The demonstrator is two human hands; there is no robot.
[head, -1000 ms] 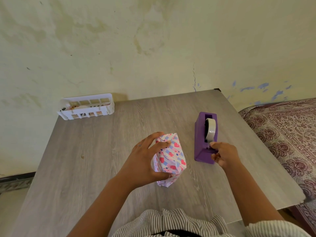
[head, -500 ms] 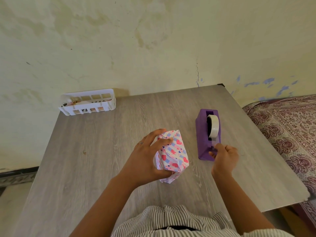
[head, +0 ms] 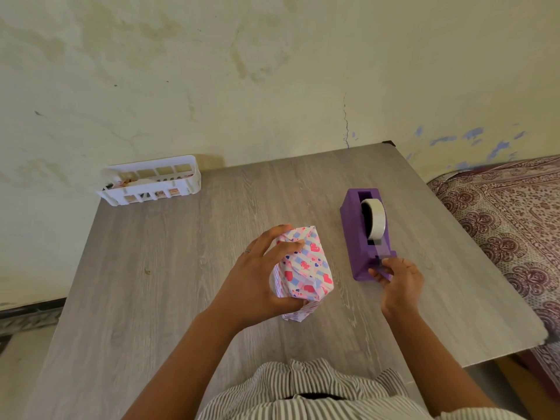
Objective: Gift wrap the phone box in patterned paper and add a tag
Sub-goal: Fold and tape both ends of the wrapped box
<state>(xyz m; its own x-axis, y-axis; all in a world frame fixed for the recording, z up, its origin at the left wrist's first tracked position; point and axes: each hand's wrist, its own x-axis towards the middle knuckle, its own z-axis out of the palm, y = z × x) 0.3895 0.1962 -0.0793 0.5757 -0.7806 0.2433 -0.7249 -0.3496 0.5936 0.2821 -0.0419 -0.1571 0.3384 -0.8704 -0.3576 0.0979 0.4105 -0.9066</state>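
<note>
In the head view, the left hand [head: 254, 277] clamps the wrapped phone box [head: 303, 269] on end at mid-table, fingers curled over its folded top. The right hand [head: 397, 278] pinches at the purple tape dispenser [head: 360, 237] cutter. The box looks light and stiff, its paper slippery and creasable, so it is best held across the folds.

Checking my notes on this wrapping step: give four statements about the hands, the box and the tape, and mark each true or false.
1. The left hand grips the wrapped phone box. True.
2. The right hand rests flat on the table. False: its fingers are at the cutter end of the purple tape dispenser.
3. The tape roll sits in the dispenser. True.
4. The white basket stands beside the dispenser. False: it stands at the far left corner.
</note>
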